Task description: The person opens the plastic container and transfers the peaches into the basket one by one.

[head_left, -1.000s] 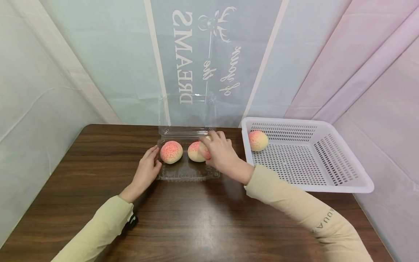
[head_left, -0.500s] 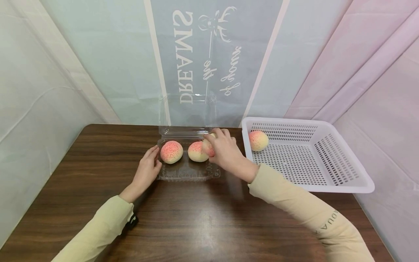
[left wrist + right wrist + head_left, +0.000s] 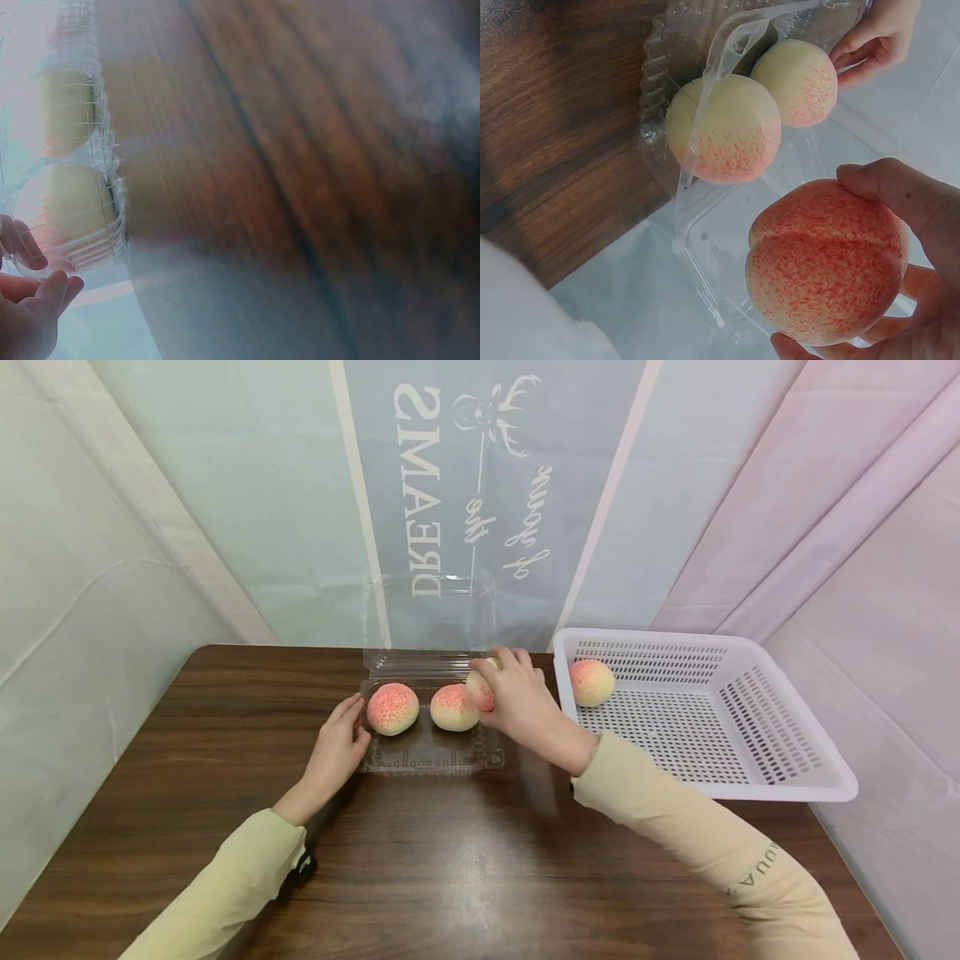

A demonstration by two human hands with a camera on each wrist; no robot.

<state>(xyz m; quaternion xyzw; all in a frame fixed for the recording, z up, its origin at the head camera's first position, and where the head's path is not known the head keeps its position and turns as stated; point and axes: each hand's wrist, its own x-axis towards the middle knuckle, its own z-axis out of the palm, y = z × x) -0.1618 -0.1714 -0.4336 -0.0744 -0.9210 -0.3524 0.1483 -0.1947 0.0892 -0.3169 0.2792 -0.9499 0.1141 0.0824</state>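
Note:
My right hand (image 3: 521, 702) holds a pink and cream peach (image 3: 825, 262) between thumb and fingers, above the right end of a clear plastic clamshell container (image 3: 427, 760). Its lid (image 3: 431, 618) stands open at the back. Inside sit two more peaches, a left peach (image 3: 393, 709) and a right peach (image 3: 453, 707), side by side and apart. At the container's left end, my left hand (image 3: 333, 747) pinches the rim; the left wrist view shows its thumb (image 3: 51, 294) and fingers on the clear plastic.
To the right stands a white perforated plastic basket (image 3: 795, 793) with one peach (image 3: 592, 682) in its back left corner. The brown wooden table (image 3: 420, 860) ends at a printed cloth backdrop (image 3: 465, 485) behind the container.
My right hand has drawn slightly to the right with its peach, showing more of the right peach in the container. The left hand has stayed at the container's left end.

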